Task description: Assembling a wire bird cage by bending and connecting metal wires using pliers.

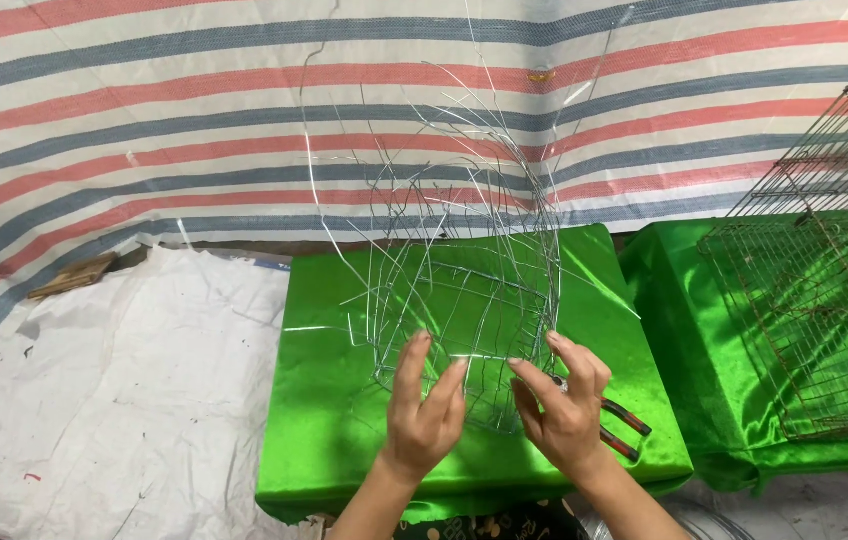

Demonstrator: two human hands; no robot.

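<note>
Two hands, one wire frame, one pliers, two green-draped blocks.

wire frame: thin silvery wires, half-woven, loose ends splaying upward, base grid resting on green cloth
pliers: red-and-black handles, lying under the right hand's palm

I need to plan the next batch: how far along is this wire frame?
Partly woven: the wire frame's lower mesh is formed. In hand: left hand and right hand work its near edge, pliers under the right hand. Left: many long strands above remain loose.
</note>
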